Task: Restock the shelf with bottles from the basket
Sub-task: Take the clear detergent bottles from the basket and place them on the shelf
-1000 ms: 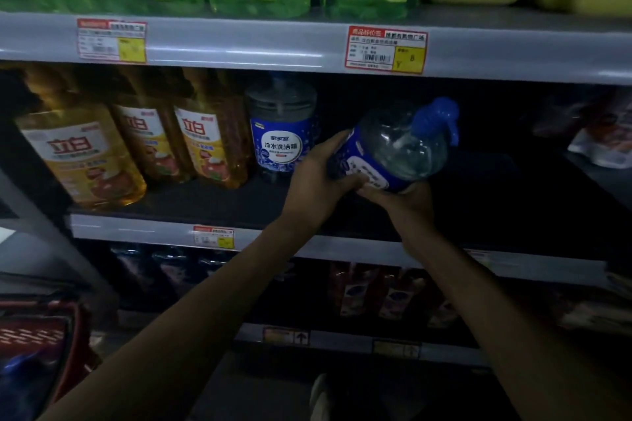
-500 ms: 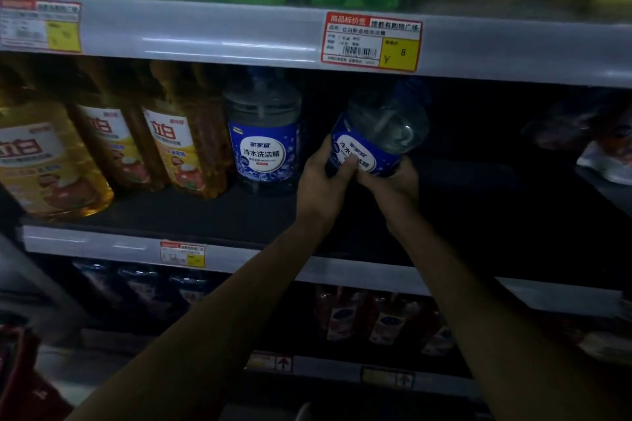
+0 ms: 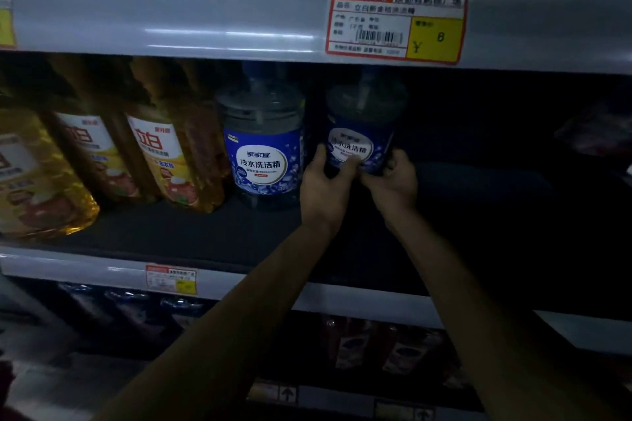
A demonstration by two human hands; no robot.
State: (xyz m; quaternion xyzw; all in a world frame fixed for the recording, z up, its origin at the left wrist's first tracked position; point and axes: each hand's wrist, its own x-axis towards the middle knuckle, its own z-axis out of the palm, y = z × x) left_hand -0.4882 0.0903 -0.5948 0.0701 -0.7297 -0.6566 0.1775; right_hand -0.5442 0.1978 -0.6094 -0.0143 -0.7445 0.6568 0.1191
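We count 2 blue bottles point(image 3: 263, 147), 3 yellow bottles point(image 3: 171, 161) left of held bottle point(image 3: 362, 126); left hand point(image 3: 325, 188), right hand point(image 3: 393, 181) clasp it. Dark shelf point(image 3: 171, 232), dim shop.

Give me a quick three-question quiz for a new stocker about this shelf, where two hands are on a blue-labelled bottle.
1. True or false: the left hand and the right hand both grip the clear plastic bottle with the blue label.
2. What stands just left of it on the grey metal shelf? A) a matching blue-labelled bottle B) a green pouch C) a red basket
3. Fill in: the tall bottles with yellow labels hold ___ liquid.
Key: 1 true; 2 A; 3 amber.
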